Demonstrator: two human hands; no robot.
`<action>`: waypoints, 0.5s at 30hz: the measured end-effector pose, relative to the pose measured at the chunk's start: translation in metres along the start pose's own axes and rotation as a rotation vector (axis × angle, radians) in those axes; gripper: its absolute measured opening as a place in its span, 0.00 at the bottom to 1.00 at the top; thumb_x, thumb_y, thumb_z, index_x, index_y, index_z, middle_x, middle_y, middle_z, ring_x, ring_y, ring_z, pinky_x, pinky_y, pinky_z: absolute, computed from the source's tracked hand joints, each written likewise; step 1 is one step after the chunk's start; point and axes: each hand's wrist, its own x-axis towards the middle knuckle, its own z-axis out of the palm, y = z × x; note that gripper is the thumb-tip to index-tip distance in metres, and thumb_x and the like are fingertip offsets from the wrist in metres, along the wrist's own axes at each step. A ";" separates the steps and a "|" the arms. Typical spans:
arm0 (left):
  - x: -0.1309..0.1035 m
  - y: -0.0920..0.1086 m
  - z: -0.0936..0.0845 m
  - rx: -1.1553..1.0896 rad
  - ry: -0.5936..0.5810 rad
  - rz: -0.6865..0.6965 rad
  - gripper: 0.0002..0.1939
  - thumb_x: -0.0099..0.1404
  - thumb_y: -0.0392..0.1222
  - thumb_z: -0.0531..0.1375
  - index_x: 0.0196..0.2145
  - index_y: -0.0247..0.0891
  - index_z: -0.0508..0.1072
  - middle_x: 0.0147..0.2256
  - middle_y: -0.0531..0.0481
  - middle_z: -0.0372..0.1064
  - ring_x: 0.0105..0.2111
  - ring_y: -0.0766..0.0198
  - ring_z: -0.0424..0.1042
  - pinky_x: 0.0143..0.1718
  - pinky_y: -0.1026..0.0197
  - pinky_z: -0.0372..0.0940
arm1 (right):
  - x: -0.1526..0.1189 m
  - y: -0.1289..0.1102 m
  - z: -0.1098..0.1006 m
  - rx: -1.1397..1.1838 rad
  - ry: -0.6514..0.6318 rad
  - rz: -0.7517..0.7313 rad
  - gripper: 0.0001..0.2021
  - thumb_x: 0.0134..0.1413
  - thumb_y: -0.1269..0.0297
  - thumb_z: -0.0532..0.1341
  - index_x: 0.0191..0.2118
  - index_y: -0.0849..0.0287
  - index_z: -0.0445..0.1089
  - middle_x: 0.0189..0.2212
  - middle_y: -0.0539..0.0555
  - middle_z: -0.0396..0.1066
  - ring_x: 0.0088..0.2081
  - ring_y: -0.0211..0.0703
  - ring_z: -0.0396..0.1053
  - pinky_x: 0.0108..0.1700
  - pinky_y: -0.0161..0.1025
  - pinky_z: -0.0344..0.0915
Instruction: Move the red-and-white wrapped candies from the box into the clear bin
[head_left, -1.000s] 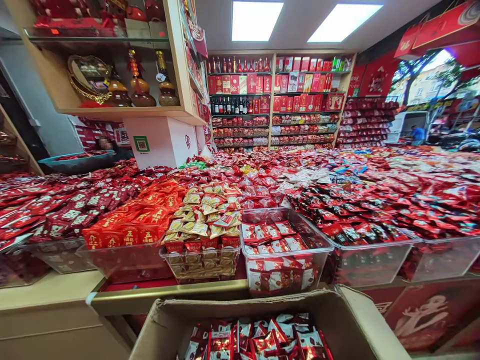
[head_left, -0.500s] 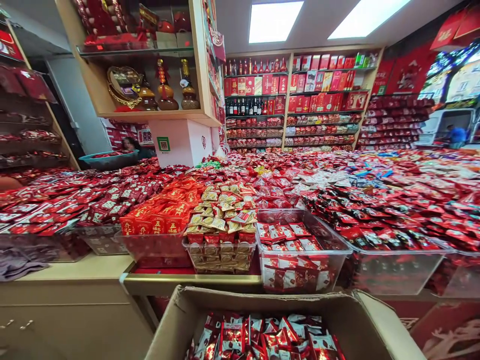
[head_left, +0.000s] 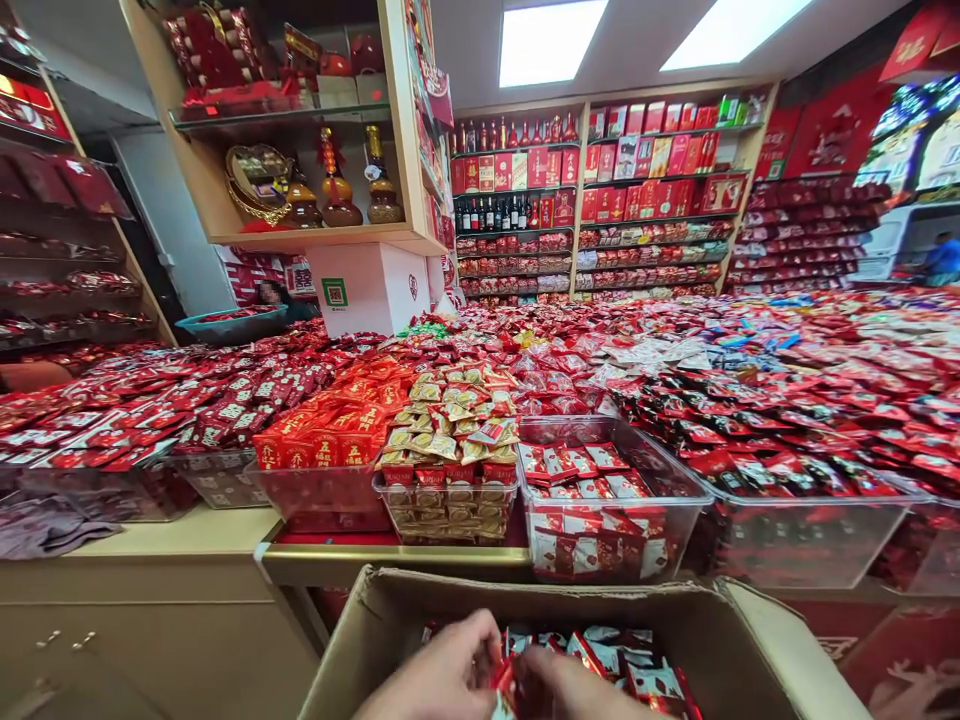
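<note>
Both hands are inside the open cardboard box (head_left: 577, 598), over a heap of small red and white packets (head_left: 656, 684). My left hand (head_left: 446, 670) has its thumb and fingers curled round a red packet (head_left: 506, 685). Close against its right side, my right hand (head_left: 574, 685) is blurred, and its fingertips are hidden among the packets, so its hold cannot be made out. Behind the box stands a clear plastic bin (head_left: 611, 540) partly filled with similar red and white packets.
A bin of gold packets (head_left: 450, 500) and one of red-orange packets (head_left: 322, 490) stand left of the clear bin. Dark red packets (head_left: 787, 470) fill a bin at right. A grey cloth (head_left: 52, 525) lies on the left counter. A shelf cabinet (head_left: 300, 238) overhangs the display.
Both hands have come into view from below and reached into the box among the packets. The camera view has shifted slightly, moving the scene a little to the right.
</note>
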 end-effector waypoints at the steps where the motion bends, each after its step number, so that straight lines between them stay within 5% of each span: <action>1: -0.001 0.004 -0.002 -0.058 0.019 0.028 0.07 0.51 0.35 0.56 0.28 0.39 0.58 0.24 0.59 0.59 0.24 0.71 0.60 0.23 0.69 0.55 | -0.002 -0.006 -0.003 0.104 0.029 -0.032 0.17 0.37 0.61 0.61 0.36 0.62 0.63 0.29 0.50 0.66 0.30 0.36 0.62 0.30 0.30 0.57; 6: 0.000 0.019 -0.011 -0.320 0.179 0.159 0.09 0.54 0.33 0.54 0.33 0.41 0.56 0.27 0.60 0.55 0.27 0.74 0.59 0.29 0.70 0.56 | -0.009 -0.025 -0.021 0.504 0.087 -0.068 0.16 0.37 0.57 0.63 0.30 0.64 0.61 0.21 0.46 0.60 0.21 0.29 0.54 0.24 0.28 0.52; 11: 0.005 0.025 -0.010 -0.530 0.236 0.153 0.09 0.59 0.43 0.53 0.38 0.38 0.61 0.25 0.57 0.62 0.22 0.72 0.62 0.22 0.69 0.58 | -0.009 -0.034 -0.034 0.562 0.132 -0.133 0.17 0.38 0.56 0.63 0.31 0.66 0.64 0.22 0.49 0.62 0.22 0.29 0.55 0.24 0.29 0.52; 15: 0.007 0.027 -0.005 -0.490 0.238 0.167 0.10 0.54 0.40 0.59 0.34 0.36 0.68 0.30 0.52 0.69 0.30 0.68 0.66 0.32 0.67 0.62 | -0.011 -0.036 -0.033 0.540 0.155 -0.116 0.18 0.40 0.54 0.61 0.30 0.65 0.63 0.20 0.47 0.59 0.20 0.29 0.54 0.22 0.28 0.50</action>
